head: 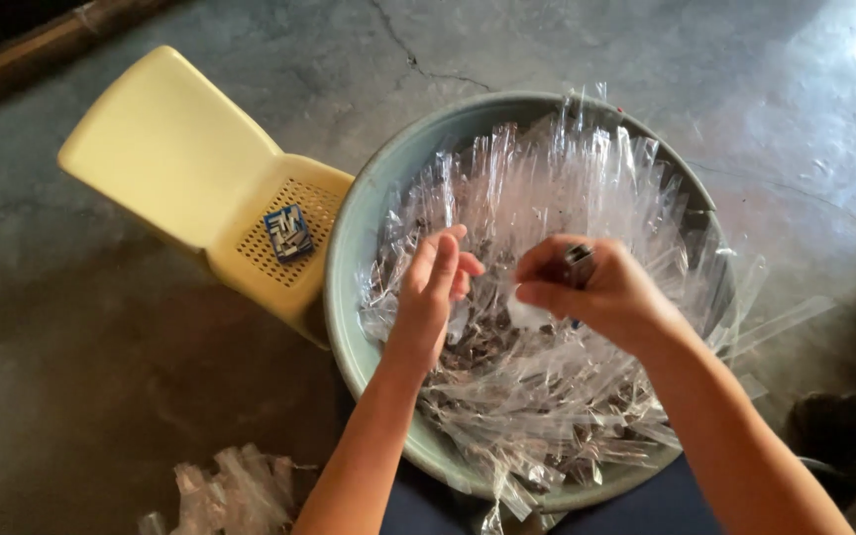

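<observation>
A large grey-green basin [349,238] holds several long clear plastic sleeves [547,188] with dark bits inside. Over its middle, my left hand [432,287] hovers with fingers loosely curled, pinching the end of a clear sleeve [460,319]. My right hand [596,292] is closed around a small dark stapler-like tool [579,264] and touches a white, clear sleeve end [527,313] between the hands.
A small yellow plastic chair [180,159] stands left of the basin, with a little blue box [288,233] on its perforated seat. A heap of clear filled packets [235,490] lies on the concrete floor at bottom left. Dark objects sit at the right edge.
</observation>
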